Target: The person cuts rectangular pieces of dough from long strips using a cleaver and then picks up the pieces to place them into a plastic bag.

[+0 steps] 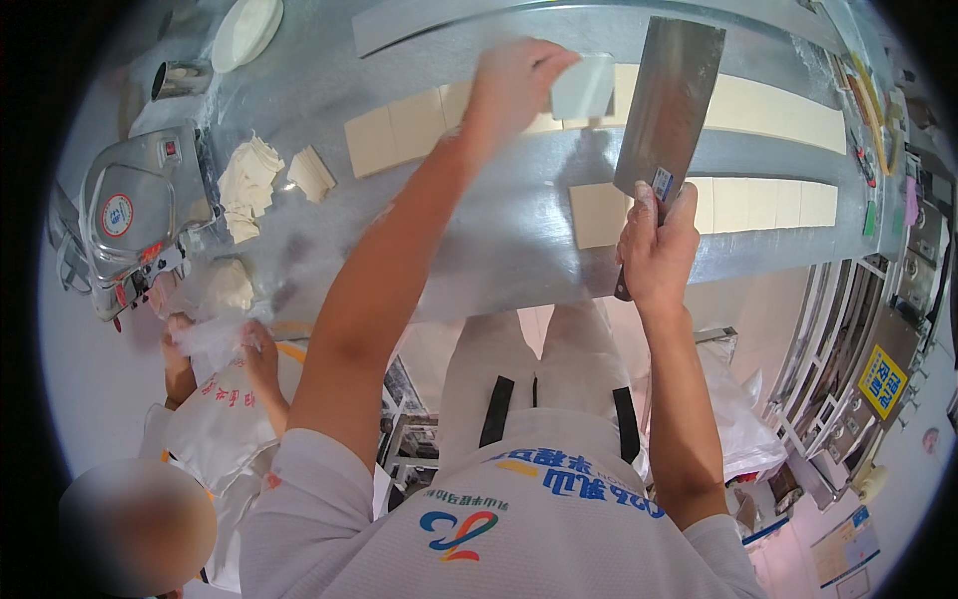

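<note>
My right hand [661, 245] is wrapped around the dark handle of a cleaver [671, 105], its broad blade upright above the dough rows. My left hand [519, 85], slightly blurred, reaches over the far row with fingers pinched at the corner of a thin pale grey-blue square [584, 88], whose material I cannot make out. Below that hand runs a long strip of flat dough [773, 110] marked into rectangles, partly hidden by the hand and blade. Nearer lies a shorter row of dough pieces [763, 204], with a wider dough piece [599, 215] at its left end.
Dough scraps [249, 180] and a small stack of dough strips [311, 174] lie left on the metal table [479, 240]. Beyond them are a machine [145, 205], a metal cup [182, 80] and a white bowl [246, 32]. A co-worker's hands [261, 351] handle something pale at the lower left.
</note>
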### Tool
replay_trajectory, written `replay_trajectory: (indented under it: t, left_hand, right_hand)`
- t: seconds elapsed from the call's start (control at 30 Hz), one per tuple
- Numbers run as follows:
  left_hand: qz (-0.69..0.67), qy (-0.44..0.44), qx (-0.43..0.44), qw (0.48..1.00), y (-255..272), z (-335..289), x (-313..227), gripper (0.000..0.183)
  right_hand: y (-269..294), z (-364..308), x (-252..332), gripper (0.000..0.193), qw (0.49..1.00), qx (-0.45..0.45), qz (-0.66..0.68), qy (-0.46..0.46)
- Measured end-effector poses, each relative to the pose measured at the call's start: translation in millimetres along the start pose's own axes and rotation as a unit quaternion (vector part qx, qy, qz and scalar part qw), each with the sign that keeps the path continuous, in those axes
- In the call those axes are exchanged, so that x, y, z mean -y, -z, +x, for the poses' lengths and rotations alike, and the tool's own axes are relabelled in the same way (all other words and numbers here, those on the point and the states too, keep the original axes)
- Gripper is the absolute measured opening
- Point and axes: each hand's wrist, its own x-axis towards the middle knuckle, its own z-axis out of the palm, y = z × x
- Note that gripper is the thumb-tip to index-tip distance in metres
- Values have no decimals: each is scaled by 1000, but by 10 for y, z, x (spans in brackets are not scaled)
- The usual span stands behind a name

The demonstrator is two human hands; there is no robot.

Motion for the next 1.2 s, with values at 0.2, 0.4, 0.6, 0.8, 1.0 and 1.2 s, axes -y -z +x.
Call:
replay_trajectory:
  t: [0.2,0.4,0.6,0.8,1.0,1.2]
  left_hand:
    - [112,-7,39,993,-299,-61,105,47]
    - [126,-93,98,983,-263,-254,72,79]
    - [120,-70,70,988,-296,-301,162,81]
    - [103,-78,46,990,-303,-341,220,83]
    - [97,-82,41,991,-311,-350,242,85]
    - [89,-91,45,991,-293,-339,229,84]
  right_hand:
    - [69,-31,-128,19,1000,13,-13,9]
    - [121,198,-58,19,993,28,-88,69]
    - [93,475,-8,18,985,39,-151,77]
    - [42,623,29,19,979,56,-183,74]
    - [13,681,102,20,974,58,-212,56]
    - [4,706,93,19,975,58,-210,50]
